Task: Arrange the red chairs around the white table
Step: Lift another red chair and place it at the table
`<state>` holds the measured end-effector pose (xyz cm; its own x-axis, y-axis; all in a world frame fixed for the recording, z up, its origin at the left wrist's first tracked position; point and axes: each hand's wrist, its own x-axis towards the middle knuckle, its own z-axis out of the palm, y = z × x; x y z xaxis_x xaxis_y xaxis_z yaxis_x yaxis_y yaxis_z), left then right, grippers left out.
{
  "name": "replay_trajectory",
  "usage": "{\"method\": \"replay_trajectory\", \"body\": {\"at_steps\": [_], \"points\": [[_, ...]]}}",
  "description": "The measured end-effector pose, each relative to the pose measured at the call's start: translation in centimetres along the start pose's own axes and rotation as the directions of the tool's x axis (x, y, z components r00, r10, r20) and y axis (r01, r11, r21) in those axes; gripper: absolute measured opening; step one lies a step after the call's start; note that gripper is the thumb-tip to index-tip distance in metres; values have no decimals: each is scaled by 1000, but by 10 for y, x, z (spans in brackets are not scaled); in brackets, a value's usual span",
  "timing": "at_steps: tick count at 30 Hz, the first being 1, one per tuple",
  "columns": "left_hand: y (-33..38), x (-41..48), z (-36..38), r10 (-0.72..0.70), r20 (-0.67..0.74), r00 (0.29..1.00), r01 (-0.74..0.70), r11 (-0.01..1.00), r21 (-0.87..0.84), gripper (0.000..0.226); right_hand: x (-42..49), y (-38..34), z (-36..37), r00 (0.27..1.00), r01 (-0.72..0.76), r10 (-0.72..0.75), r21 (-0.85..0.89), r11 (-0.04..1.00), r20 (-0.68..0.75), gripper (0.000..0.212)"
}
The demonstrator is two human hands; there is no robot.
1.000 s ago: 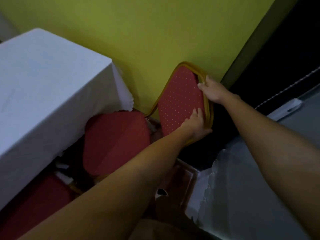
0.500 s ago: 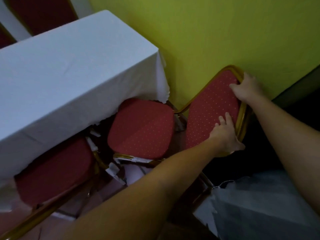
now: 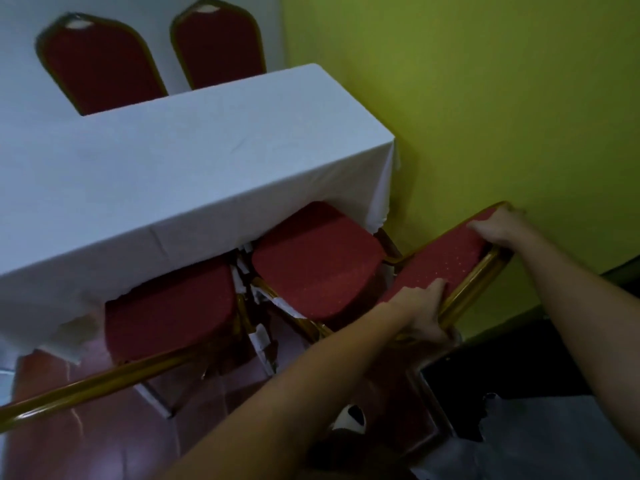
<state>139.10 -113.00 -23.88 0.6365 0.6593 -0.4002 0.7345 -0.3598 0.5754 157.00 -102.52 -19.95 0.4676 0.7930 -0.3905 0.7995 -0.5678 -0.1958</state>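
A white-clothed table (image 3: 180,161) fills the upper left. The red chair (image 3: 315,261) at its near right corner has its seat partly under the cloth. Its gold-framed red backrest (image 3: 443,261) leans toward me. My left hand (image 3: 420,311) grips the backrest's lower edge. My right hand (image 3: 498,226) holds the top of the backrest. A second red chair (image 3: 169,313) sits to the left, tucked under the table. Two more red chairs (image 3: 100,71) stand behind the table's far side.
A yellow-green wall (image 3: 502,105) runs close along the right, just behind the held backrest. A dark panel (image 3: 512,386) and a grey covered surface (image 3: 561,441) lie at the lower right. The floor (image 3: 104,427) is reddish tile.
The view has swung up and left, showing the whole table and the two far chairs. Both hands keep their hold on the backrest, which now looks more tilted and edge-on.
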Motion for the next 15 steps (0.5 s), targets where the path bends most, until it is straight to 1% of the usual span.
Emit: {"method": "replay_trajectory", "body": {"at_steps": [2,3,6,7,9,11,15], "points": [[-16,-18,-3,-31,-5,1000,31,999,-8,88,-2,-12,11,999,20,-15,-119,993,47,82],[-24,-26,-5,-49,-2,999,49,999,-11,85,5,-17,17,998,19,-8,-176,984,62,82],[-47,-48,-15,-109,25,994,111,992,-63,92,21,-37,29,988,21,32,-345,938,149,73],[-54,-56,-19,-127,43,991,130,989,-75,95,15,-46,31,983,33,40,-383,923,181,69],[-66,-72,-26,-160,83,984,167,983,-82,99,-15,-67,27,951,55,85,-435,899,297,59],[-79,-88,-33,-187,113,976,198,975,-99,100,-46,-84,24,921,79,89,-404,911,379,45],[-110,-115,-46,-209,114,971,225,963,-150,92,-93,-109,23,926,70,48,-296,953,374,35]]}}
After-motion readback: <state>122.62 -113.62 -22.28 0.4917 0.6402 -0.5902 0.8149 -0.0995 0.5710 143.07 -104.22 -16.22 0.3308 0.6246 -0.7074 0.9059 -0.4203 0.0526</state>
